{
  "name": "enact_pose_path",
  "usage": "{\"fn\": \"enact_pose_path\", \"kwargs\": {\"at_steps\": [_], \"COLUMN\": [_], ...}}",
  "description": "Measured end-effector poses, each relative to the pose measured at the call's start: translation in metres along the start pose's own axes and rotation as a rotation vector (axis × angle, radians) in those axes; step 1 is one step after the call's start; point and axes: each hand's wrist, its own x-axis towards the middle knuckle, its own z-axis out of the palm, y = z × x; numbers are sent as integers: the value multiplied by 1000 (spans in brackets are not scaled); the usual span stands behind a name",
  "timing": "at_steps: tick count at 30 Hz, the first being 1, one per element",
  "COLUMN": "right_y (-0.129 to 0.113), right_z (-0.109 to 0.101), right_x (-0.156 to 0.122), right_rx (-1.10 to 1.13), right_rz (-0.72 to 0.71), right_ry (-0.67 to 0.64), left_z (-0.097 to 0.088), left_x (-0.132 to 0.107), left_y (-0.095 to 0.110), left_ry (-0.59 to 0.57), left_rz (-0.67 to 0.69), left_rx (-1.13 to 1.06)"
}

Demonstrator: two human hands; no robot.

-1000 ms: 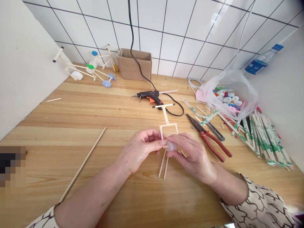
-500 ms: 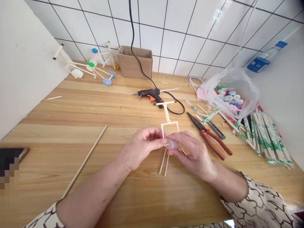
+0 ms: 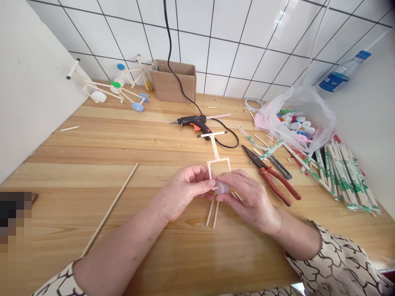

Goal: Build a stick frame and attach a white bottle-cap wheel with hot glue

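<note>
At the middle of the desk point(image 3: 77, 148), the left hand point(image 3: 182, 194) pinches the stick frame point(image 3: 218, 161). The right hand point(image 3: 250, 202) grips a white cap point(image 3: 222, 188) against it. Pliers point(image 3: 271, 177) lie just beside the right hand, and a glue gun point(image 3: 194, 122) lies behind the frame.

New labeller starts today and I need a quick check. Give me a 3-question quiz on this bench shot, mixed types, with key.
1. True or false: the glue gun lies on the table, in neither hand.
2. Multiple choice: what does the right hand hold at the stick frame that the left hand grips?
A) a pale plastic cap
B) a blue water bottle
C) a roll of tape
3. Fill in: the red-handled ___ lie on the table just right of the right hand.

Key: 1 true; 2 A; 3 pliers.
</note>
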Motion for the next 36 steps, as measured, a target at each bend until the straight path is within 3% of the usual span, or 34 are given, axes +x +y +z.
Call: {"fn": "enact_pose_path", "kwargs": {"at_steps": [10, 36], "right_y": [2, -2], "right_z": [0, -7], "right_x": [0, 5], "right_rx": [-1, 30], "right_rz": [2, -42], "right_ry": [4, -73], "left_z": [1, -4], "left_x": [0, 2], "left_y": [0, -1], "left_ry": [14, -104], "left_rz": [-33, -27], "left_rx": [-38, -3]}}
